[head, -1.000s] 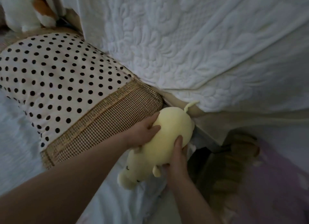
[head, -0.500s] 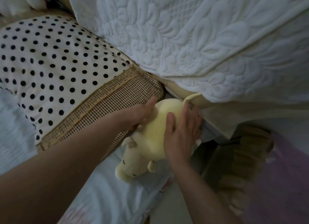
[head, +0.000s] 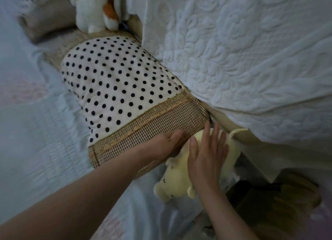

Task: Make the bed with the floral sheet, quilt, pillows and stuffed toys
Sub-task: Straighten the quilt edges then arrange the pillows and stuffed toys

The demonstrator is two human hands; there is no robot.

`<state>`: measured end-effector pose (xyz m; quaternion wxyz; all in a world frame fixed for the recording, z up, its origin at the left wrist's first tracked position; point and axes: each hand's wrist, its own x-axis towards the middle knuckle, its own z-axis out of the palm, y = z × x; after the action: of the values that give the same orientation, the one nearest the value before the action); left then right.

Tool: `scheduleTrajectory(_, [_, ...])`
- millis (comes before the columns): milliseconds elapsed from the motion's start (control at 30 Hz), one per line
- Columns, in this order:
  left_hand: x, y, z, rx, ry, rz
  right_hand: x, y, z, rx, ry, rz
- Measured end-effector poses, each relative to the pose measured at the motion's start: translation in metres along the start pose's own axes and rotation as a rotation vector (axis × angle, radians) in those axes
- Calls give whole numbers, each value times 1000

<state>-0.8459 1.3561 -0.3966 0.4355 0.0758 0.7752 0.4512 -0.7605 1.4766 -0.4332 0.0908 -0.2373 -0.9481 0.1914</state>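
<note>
A pale yellow stuffed toy (head: 177, 175) lies at the bed's corner beside the polka-dot pillow (head: 115, 82) with a checked brown end band. My right hand (head: 208, 155) rests flat on the toy's body with straight, spread fingers. My left hand (head: 164, 146) lies against the pillow's checked end, its fingers tucked between pillow and toy and partly hidden. A white quilted cover (head: 242, 47) hangs across the upper right. A white and orange stuffed toy (head: 95, 10) sits at the top, above the pillow. The pale floral sheet (head: 36, 132) covers the mattress on the left.
A second pillow (head: 46, 22) lies at the upper left. Past the bed's corner at lower right is a dark gap with a woven basket-like object (head: 280, 200) on the floor.
My right hand shifted from gripping the yellow toy's lower side to lying flat on its body. The toy was pushed in against the pillow end. The view has swung, showing more of the bed.
</note>
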Motion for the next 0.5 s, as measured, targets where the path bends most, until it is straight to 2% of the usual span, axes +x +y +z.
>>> scheduleTrajectory(167, [-45, -35, -60, -65, 124, -21, -18, -70, 20, 105, -42, -184])
scheduleTrajectory(267, [-79, -62, -109, -149, 281, -76, -31, -125, 37, 135, -105, -283])
scheduleTrajectory(500, [-163, -148, -197, -224, 511, -35, -72, -251, 82, 139, -259, -463])
